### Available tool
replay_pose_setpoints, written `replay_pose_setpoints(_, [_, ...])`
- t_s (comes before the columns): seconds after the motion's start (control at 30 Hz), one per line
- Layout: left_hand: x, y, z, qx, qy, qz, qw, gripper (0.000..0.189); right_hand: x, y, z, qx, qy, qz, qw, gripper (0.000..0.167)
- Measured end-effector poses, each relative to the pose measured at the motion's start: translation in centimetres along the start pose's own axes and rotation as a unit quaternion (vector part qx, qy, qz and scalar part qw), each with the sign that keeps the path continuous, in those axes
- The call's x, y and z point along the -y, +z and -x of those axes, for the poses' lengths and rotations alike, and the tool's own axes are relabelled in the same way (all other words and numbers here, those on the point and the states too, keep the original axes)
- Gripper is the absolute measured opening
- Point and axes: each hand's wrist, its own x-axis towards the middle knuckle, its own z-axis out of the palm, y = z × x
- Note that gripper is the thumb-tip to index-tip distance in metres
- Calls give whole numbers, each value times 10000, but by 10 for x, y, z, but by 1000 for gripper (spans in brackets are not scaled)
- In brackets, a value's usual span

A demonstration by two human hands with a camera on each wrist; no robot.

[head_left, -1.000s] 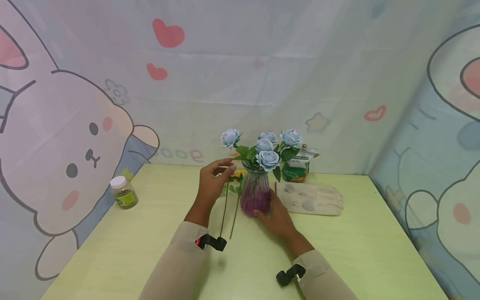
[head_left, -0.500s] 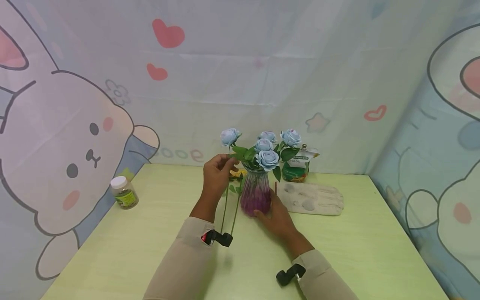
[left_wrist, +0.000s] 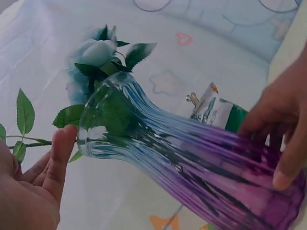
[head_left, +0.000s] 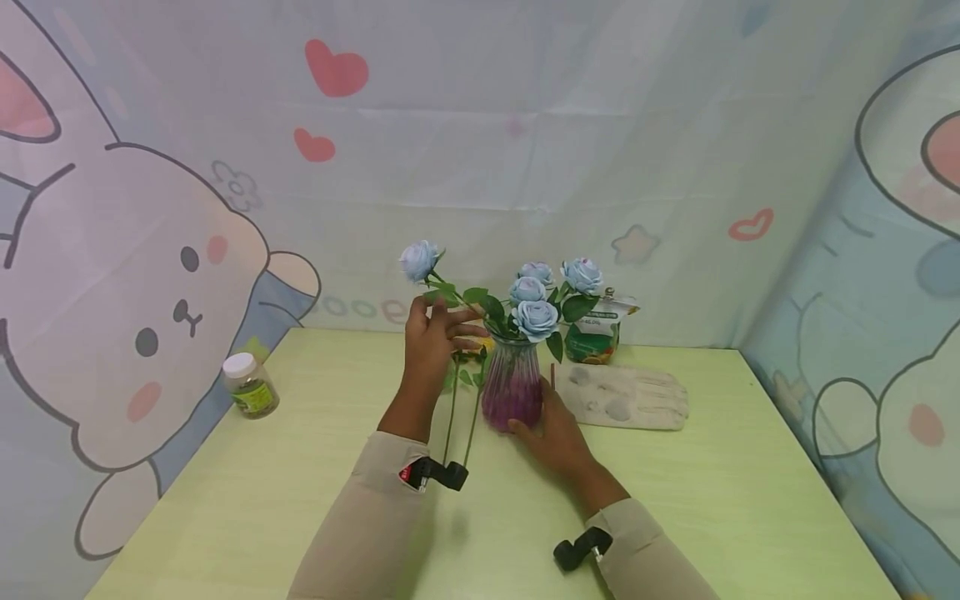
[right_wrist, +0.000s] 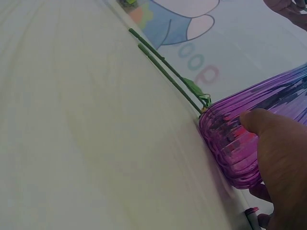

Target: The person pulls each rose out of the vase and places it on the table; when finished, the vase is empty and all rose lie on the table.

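Note:
A ribbed glass vase (head_left: pixel 512 392), clear at the top and purple below, stands on the table with several pale blue roses (head_left: pixel 536 321) in it. My right hand (head_left: pixel 561 442) grips its base, the thumb lying across the purple glass in the right wrist view. One rose (head_left: pixel 420 261) leans out to the left over the rim. My left hand (head_left: pixel 431 350) is beside the vase mouth under that rose, its fingers extended toward the rim. In the left wrist view, the leafy stem (left_wrist: pixel 36 143) passes behind the left hand (left_wrist: pixel 36 196), whose fingertips are right at the glass rim.
Two long green stems (head_left: pixel 472 425) lie left of the vase, near a yellow item (head_left: pixel 487 343). Behind it stands a clipped green-and-white pouch (head_left: pixel 592 340). A pale glove (head_left: pixel 637 400) lies to the right, a white-lidded jar (head_left: pixel 252 390) far left.
The left rose has tipped further left and slightly up. My left hand's fingers have spread from a closer bunch near its leaves. The right hand and vase have stayed in place.

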Motion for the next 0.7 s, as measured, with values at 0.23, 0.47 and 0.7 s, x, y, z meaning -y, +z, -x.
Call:
replay_pose_setpoints(0.23, [2, -3, 0, -27, -310, 1199, 9923, 33, -1, 0, 0, -1, 11, -123, 9999, 101])
replay_pose_setpoints(0.47, [6, -7, 2, 186, 70, 1086, 9939, 23, -1, -1, 0, 10, -36, -115, 9999, 101])
replay_pose_setpoints(0.7, [8, 0, 2, -411, 230, 766, 9959, 30, -1, -1, 0, 45, 47, -79, 9999, 101])
